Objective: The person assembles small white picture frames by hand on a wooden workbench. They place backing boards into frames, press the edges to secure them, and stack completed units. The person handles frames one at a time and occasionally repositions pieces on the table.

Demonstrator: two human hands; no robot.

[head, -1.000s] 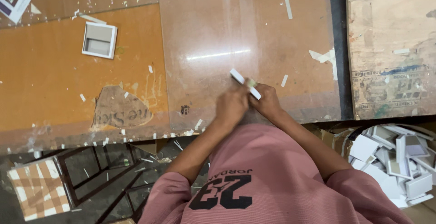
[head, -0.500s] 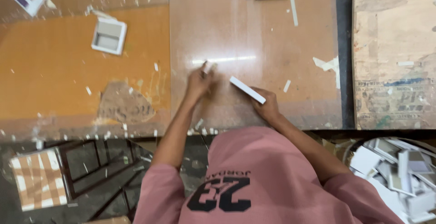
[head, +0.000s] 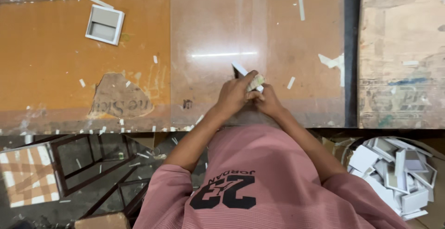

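Both hands, left (head: pixel 234 94) and right (head: pixel 269 101), pinch a small white card strip (head: pixel 242 70) over the tabletop (head: pixel 208 34); uneven pressure could crease or drop it.

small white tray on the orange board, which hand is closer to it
Left. The left hand is on the side toward the small white tray, which lies well up and to its left. The right hand sits just beyond the left, farther off; both grip a white strip.

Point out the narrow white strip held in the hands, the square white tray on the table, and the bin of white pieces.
narrow white strip (head: pixel 239 68), head view, free upper end.
square white tray (head: pixel 104 25), head view, inner floor.
bin of white pieces (head: pixel 419 141), head view, rim.
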